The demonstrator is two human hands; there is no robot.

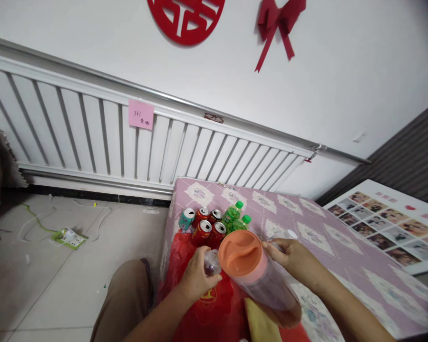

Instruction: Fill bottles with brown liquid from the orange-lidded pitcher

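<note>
My right hand is closed around the handle side of a clear pitcher with brownish liquid inside. The pitcher leans over, its orange lid pointing toward a small clear cup. My left hand grips that cup, close beside the lid; something dark shows in it. Whether liquid is flowing I cannot tell. Just beyond stand several drink cans, mostly red and one teal, their tops facing up. Two green bottles with green caps stand next to them.
Red plastic sheeting partly covers the pink-purple patterned cloth. A folded yellow cloth lies below the pitcher. A white radiator runs along the wall. At right leans a photo board. Cords and a green packet litter the floor.
</note>
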